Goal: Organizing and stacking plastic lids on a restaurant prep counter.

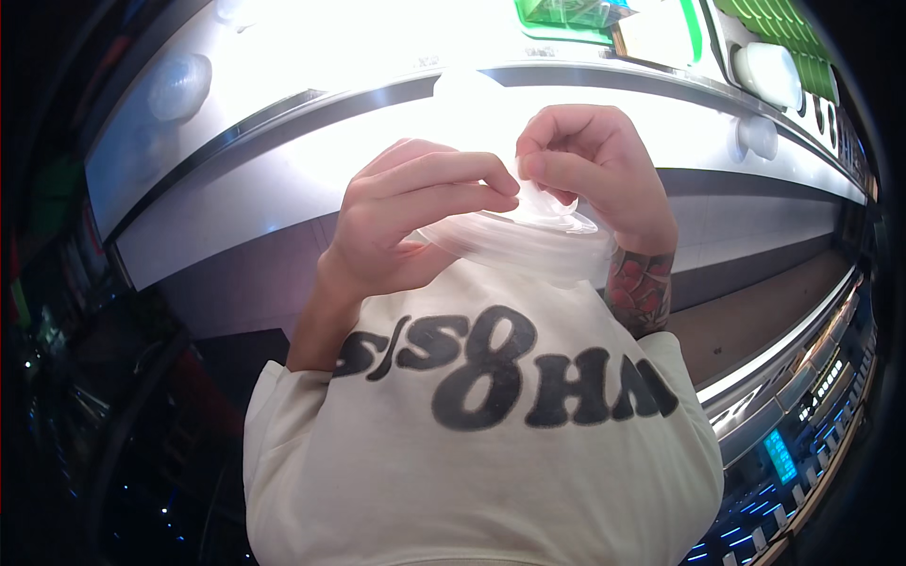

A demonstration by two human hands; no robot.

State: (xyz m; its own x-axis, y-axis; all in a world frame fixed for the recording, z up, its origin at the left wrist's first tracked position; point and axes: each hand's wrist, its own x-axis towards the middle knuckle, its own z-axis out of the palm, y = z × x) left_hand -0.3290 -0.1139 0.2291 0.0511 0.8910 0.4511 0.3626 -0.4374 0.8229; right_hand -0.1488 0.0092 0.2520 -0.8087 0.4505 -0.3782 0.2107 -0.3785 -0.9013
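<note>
My left hand [396, 212] grips a round, translucent plastic container [545, 255] from the left, its thumb near the lower side and its fingers over the top. From the right, my right hand [598, 166] pinches a thin, clear plastic piece [541, 205] between thumb and fingertips, above the container's rim. The left fingertips are beside that piece. Glare hides its exact shape and what the container holds. Both hands are in front of my chest, over the light printed shirt [495, 481].
Beyond my hands is a brightly lit white work surface [318, 134]. A clear plastic item [180, 86] lies at left. A green tray [566, 32] stands at the top, with a white tub [768, 74], a smaller white cup [757, 137] and a green ribbed rack [786, 28] at right.
</note>
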